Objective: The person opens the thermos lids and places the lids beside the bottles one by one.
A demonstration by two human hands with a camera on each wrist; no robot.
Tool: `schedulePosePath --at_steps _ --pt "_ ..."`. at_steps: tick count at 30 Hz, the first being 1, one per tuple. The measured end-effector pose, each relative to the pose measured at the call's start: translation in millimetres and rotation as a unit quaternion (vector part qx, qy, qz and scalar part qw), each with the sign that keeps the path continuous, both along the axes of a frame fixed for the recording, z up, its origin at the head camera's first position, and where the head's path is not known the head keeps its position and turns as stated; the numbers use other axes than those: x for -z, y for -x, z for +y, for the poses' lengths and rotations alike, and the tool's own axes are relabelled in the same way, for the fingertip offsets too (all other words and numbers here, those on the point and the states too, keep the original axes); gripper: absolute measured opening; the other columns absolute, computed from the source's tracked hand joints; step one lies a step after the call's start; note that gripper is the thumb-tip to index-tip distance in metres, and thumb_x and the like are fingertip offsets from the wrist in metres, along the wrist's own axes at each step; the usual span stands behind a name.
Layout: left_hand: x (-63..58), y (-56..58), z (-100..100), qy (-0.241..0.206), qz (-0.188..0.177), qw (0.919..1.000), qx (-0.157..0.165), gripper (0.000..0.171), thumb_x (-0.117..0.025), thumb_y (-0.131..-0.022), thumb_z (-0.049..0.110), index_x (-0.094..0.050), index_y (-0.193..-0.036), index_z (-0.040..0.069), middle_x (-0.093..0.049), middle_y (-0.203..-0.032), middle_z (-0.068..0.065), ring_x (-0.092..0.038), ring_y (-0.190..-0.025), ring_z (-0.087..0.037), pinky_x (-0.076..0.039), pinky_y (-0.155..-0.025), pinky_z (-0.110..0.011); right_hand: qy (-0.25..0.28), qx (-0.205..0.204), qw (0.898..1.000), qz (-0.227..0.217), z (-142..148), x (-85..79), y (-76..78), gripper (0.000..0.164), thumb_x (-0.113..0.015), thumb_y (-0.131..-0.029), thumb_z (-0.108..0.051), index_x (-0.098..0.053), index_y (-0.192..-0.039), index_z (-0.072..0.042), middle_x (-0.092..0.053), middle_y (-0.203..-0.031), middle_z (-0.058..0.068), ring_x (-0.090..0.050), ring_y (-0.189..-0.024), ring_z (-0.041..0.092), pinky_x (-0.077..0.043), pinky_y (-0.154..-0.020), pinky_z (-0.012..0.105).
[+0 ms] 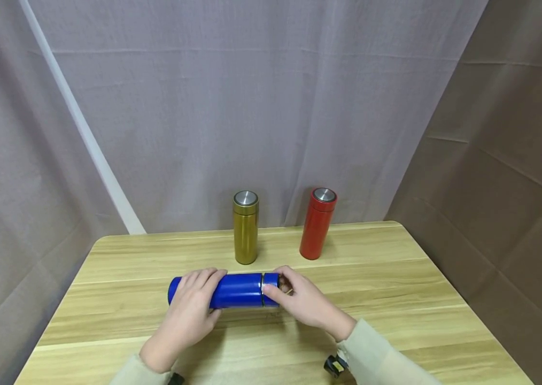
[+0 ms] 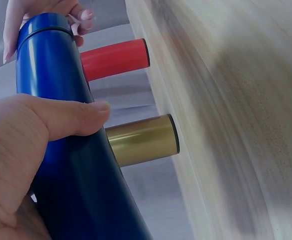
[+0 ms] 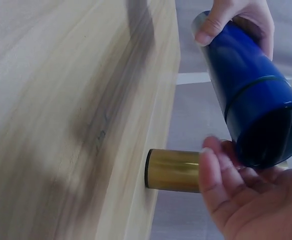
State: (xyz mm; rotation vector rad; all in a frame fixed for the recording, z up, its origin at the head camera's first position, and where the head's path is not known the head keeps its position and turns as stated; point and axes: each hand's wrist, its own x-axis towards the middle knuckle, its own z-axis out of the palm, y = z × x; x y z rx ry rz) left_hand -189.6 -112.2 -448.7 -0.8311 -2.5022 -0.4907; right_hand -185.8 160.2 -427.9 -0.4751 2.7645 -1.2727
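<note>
A blue thermos bottle lies on its side in the air, held level above the table. My left hand grips its body near the base, thumb on the near side and fingers over the top. At the other end my right hand holds the blue cap, with the thumb on the near side. The cap is on the body, with a dark seam between them. In the right wrist view the cap's end face looks dark, and several fingers reach beneath its rim.
A gold thermos bottle stands upright behind the blue one. To its right stands a red thermos bottle, also with a silver-topped lid. Both are on the wooden table near its back edge, in front of a grey curtain.
</note>
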Motion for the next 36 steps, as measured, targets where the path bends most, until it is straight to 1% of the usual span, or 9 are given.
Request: schedulePosePath --at_steps 5,10,14,19,24,27,30,33,36 --pt "-0.2 0.7 -1.2 0.001 0.003 1.0000 -0.001 0.078 -0.086 -0.062 0.017 -0.054 -0.133 0.011 -0.057 -0.125 -0.008 -0.052 -0.115 -0.028 -0.034 -0.102 -0.046 0.034 -0.015 0.999 0.001 1.6 1.7 1.3 0.051 -0.065 -0.085 -0.056 -0.056 -0.121 -0.022 -0.060 -0.097 -0.003 -0.057 -0.086 0.014 -0.048 -0.074 0.032" --pt "-1.4 1.1 -1.7 0.005 0.004 1.0000 -0.001 0.078 -0.086 -0.062 0.016 -0.053 -0.133 0.010 -0.058 -0.126 -0.008 -0.052 -0.116 -0.028 -0.033 -0.102 -0.046 0.034 -0.037 0.999 0.008 2.7 0.3 0.0 0.056 -0.071 -0.081 -0.054 -0.052 -0.126 -0.026 -0.060 -0.101 -0.006 -0.058 -0.091 0.016 -0.051 -0.078 0.036" --pt "-1.3 -0.1 -2.5 0.003 -0.010 0.9999 -0.003 0.078 -0.086 -0.063 0.018 -0.054 -0.133 0.009 -0.059 -0.124 -0.008 -0.053 -0.114 -0.028 -0.035 -0.102 -0.046 -0.001 -0.054 0.997 0.053 1.7 -2.0 -2.4 0.061 -0.076 -0.079 -0.048 -0.048 -0.130 -0.029 -0.055 -0.113 -0.013 -0.055 -0.101 0.013 -0.050 -0.087 0.039" --pt "0.8 -1.5 -3.2 -0.001 -0.030 0.9995 -0.004 0.077 -0.086 -0.065 0.021 -0.054 -0.134 0.009 -0.059 -0.123 -0.008 -0.054 -0.113 -0.028 -0.035 -0.102 -0.047 -0.047 -0.066 0.992 0.101 -0.7 -2.5 -3.4 0.069 -0.078 -0.080 -0.041 -0.041 -0.137 -0.031 -0.046 -0.126 -0.016 -0.052 -0.109 0.008 -0.049 -0.092 0.034" --pt "1.6 -1.8 -2.9 0.004 -0.029 0.9996 -0.002 0.079 -0.087 -0.063 0.021 -0.054 -0.134 0.011 -0.059 -0.124 -0.007 -0.054 -0.114 -0.027 -0.034 -0.103 -0.046 -0.037 -0.062 0.995 0.070 -0.2 -2.3 -4.4 0.078 -0.075 -0.079 -0.051 -0.037 -0.143 -0.029 -0.047 -0.129 -0.013 -0.051 -0.110 0.012 -0.047 -0.093 0.039" --pt "0.9 -1.8 -2.2 0.005 -0.023 0.9997 0.001 0.079 -0.087 -0.063 0.021 -0.054 -0.134 0.011 -0.059 -0.124 -0.007 -0.054 -0.114 -0.027 -0.035 -0.103 -0.046 -0.007 -0.057 0.997 0.058 0.7 -1.4 -3.5 0.076 -0.071 -0.081 -0.056 -0.039 -0.142 -0.025 -0.050 -0.129 -0.009 -0.052 -0.109 0.014 -0.047 -0.093 0.044" --pt "-0.5 -1.4 -1.6 0.009 -0.016 0.9998 0.005 0.078 -0.087 -0.063 0.020 -0.054 -0.134 0.011 -0.059 -0.124 -0.007 -0.053 -0.114 -0.027 -0.034 -0.103 -0.045 0.011 -0.050 0.997 0.057 1.7 -1.2 -1.1 0.068 -0.067 -0.085 -0.055 -0.043 -0.139 -0.022 -0.054 -0.124 -0.006 -0.055 -0.106 0.014 -0.048 -0.090 0.042" --pt "-1.6 -0.7 -1.4 0.016 -0.007 0.9998 0.010 0.077 -0.087 -0.063 0.020 -0.055 -0.133 0.011 -0.060 -0.123 -0.007 -0.053 -0.114 -0.027 -0.034 -0.103 -0.045 -0.010 -0.056 0.997 0.049 3.4 -1.7 1.0 0.065 -0.064 -0.086 -0.057 -0.047 -0.136 -0.020 -0.058 -0.113 -0.007 -0.057 -0.100 0.013 -0.050 -0.085 0.038" --pt "-1.1 -0.2 -2.1 0.029 0.000 0.9995 0.014 0.076 -0.088 -0.064 0.020 -0.055 -0.132 0.011 -0.060 -0.123 -0.007 -0.054 -0.113 -0.027 -0.034 -0.103 -0.045 -0.042 -0.075 0.996 0.036 4.7 -2.1 1.2 0.066 -0.062 -0.085 -0.061 -0.051 -0.133 -0.018 -0.059 -0.106 -0.008 -0.058 -0.095 0.014 -0.050 -0.084 0.039"
